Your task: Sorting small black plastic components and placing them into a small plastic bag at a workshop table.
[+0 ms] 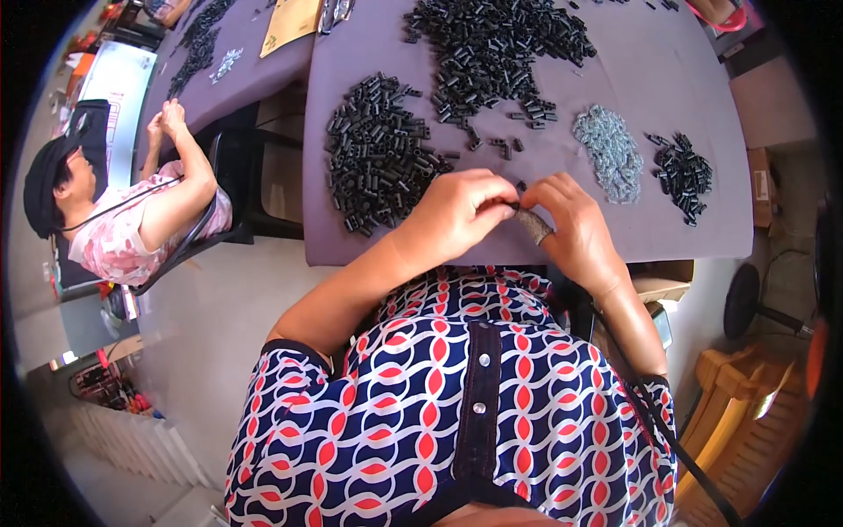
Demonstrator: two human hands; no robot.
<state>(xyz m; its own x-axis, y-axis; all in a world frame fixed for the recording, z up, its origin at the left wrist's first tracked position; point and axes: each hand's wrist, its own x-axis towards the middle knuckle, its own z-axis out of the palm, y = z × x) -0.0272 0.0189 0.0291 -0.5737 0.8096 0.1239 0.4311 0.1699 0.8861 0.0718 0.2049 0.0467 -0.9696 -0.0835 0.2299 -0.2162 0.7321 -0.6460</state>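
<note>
My left hand [461, 206] and my right hand [575, 224] meet over the table's near edge, fingertips pinched together. Between them is a small black plastic part [507, 205], mostly hidden by the fingers. A grey speckled wrap [534, 227] covers a finger of my right hand. Beside my left hand lies a heap of short black tubular parts [373, 145]. To the right of my right hand are a pile of small clear or silvery pieces [608, 154] and a smaller heap of black parts [685, 176].
A large mound of black parts [496, 61] spreads over the far side of the purple-grey tabletop [694, 83]. On the left, a co-worker [132, 206] sits on a dark chair [250, 189] at another table. A yellow-brown plastic chair [729, 413] stands at lower right.
</note>
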